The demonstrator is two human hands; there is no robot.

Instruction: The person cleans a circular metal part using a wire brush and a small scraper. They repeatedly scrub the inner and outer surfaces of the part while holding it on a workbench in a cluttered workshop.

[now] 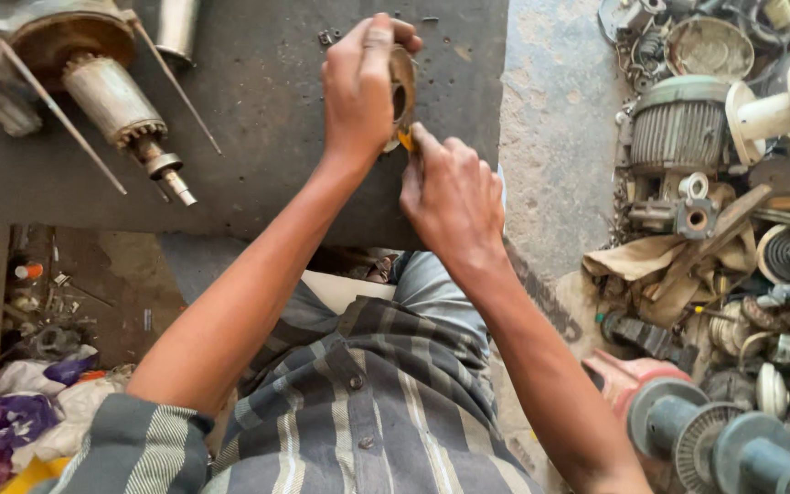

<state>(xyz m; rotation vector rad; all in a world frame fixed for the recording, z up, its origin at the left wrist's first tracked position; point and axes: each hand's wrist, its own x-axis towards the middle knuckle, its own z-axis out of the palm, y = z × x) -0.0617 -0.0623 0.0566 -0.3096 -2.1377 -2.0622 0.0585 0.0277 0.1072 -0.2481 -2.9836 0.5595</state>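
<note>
- My left hand [358, 87] is clamped round a rusty round cap [402, 91], fingers over its far rim and thumb on the near side, standing it on edge on the dark bench [276, 155], towards the far middle of the bench.
- My right hand [450, 197] is pinched shut on a small tool with an orange handle [406, 139]; only a sliver of the handle shows between my thumb and forefinger, just below the cap. I cannot see the tip, so I cannot tell where it bites.
- Pose: both forearms reach away from me over my lap, left wrist straight and high, right wrist bent inward so its knuckles face up, the two hands nearly touching.
- Risk: the cap rests on its edge, so a hard push from the right could roll or tip it out of my grasp (my left hand alone steadies it).
- Risk: the tool points toward my left palm. If it slips off the rust, I judge it would jab that hand.
- Risk: my grip on the handle is short, which gives me little leverage, so I may be tempted to force it.
- Risk: the rotor [125, 110] with its long rods lies far left on the bench, well apart from my hands. A jerked elbow might still knock it.
- Motor parts [688, 128] crowd the floor to my right, so a dropped cap could get lost among them.
</note>
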